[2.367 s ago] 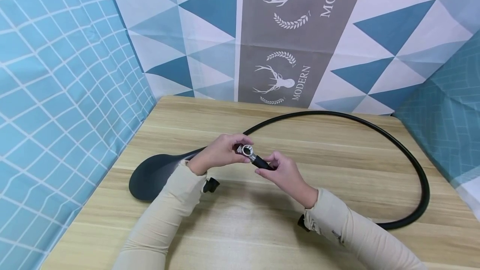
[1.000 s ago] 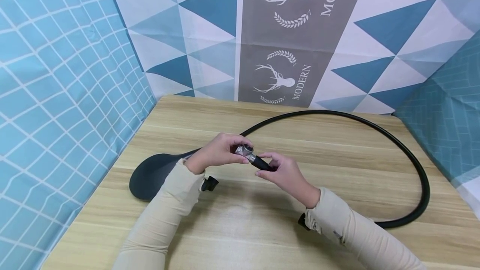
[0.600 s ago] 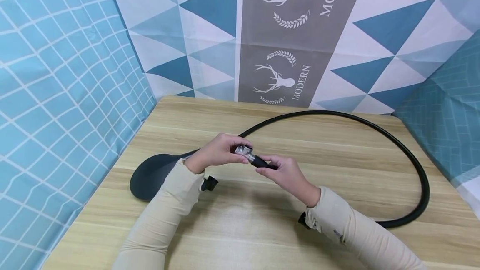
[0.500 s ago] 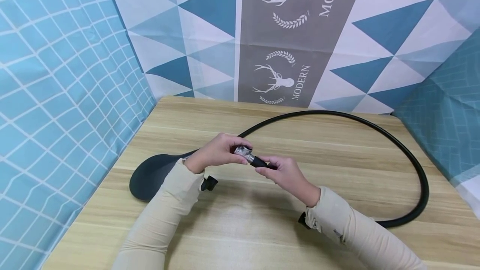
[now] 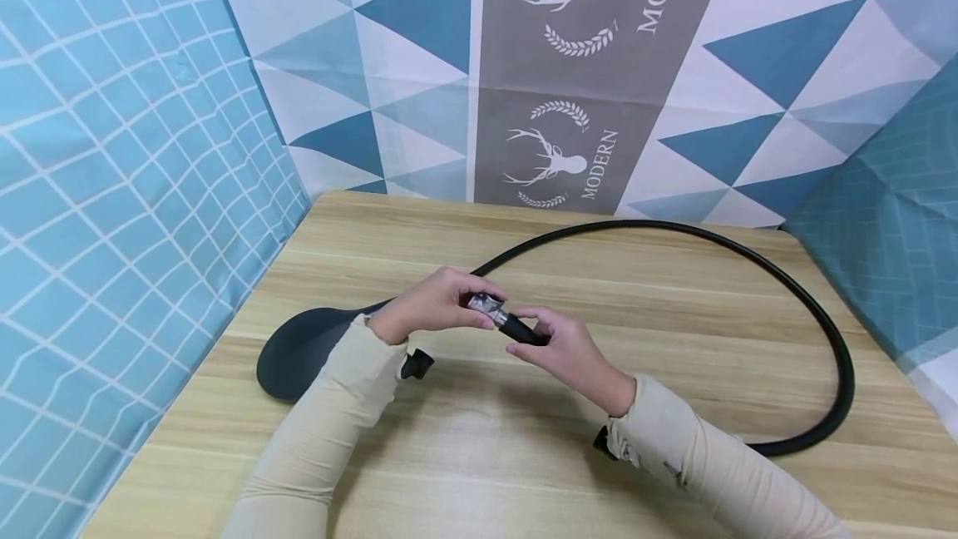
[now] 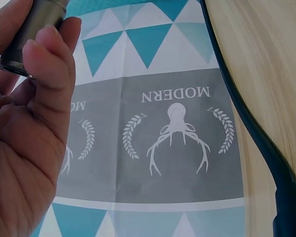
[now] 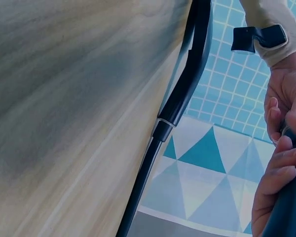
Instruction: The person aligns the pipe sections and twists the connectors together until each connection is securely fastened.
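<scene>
In the head view my left hand (image 5: 434,302) pinches a small silver metal fitting (image 5: 488,306) between thumb and fingers above the table. My right hand (image 5: 572,352) grips a black sleeve-like end (image 5: 520,329) that meets the fitting in line. The left wrist view shows the fitting as a dark metal cylinder (image 6: 39,27) in curled fingers. In the right wrist view curled fingers (image 7: 274,185) wrap a thick dark tube at the lower right. Partly behind my left forearm lies a dark grey, flat, rounded head (image 5: 299,352) with a tapered handle, resembling a hand shower.
From that handle a black hose (image 5: 644,224) loops across the back of the wooden table (image 5: 464,472) and passes under my right sleeve (image 5: 674,439). Patterned cloth (image 5: 412,65) hangs behind, and blue grid cloth (image 5: 135,148) stands at the left.
The metal fitting has turned about its length: its round opening faced up toward the head camera earlier and is now turned away. My right fingers shifted slightly on the black end.
</scene>
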`<action>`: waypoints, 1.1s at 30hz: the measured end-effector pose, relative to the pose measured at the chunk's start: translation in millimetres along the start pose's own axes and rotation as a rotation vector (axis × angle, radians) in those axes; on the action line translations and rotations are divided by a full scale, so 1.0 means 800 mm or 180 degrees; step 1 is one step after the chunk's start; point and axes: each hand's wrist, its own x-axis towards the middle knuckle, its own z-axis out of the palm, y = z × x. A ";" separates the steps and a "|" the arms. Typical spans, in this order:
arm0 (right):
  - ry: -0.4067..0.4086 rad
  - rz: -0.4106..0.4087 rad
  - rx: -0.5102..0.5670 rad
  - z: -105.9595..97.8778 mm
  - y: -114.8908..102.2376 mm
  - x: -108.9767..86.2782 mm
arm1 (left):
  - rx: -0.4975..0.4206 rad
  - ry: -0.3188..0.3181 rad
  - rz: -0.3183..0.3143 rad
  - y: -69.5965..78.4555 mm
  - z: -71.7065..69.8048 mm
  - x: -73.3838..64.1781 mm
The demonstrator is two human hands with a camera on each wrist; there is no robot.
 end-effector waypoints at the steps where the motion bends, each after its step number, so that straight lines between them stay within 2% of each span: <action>1: 0.0026 0.0007 -0.0023 0.001 0.000 0.000 | -0.0016 -0.0003 0.0021 0.000 0.000 0.000; 6: 0.0058 -0.0010 0.0069 0.002 0.002 0.000 | -0.0058 -0.0017 0.0088 -0.003 0.000 0.000; 16: -0.0117 0.0138 0.0203 -0.002 0.002 0.000 | -0.0072 -0.0078 0.0035 0.001 -0.001 -0.002; 20: -0.0142 0.0155 0.0124 0.000 0.001 -0.001 | -0.0081 -0.0076 0.0016 0.002 0.000 -0.003; 26: 0.0028 0.0277 -0.0015 0.005 -0.001 -0.002 | -0.0080 -0.0040 -0.0010 0.003 0.001 -0.004; 33: 0.0201 0.0078 0.0101 0.007 0.001 -0.001 | -0.0034 -0.0043 0.0064 0.002 0.000 -0.002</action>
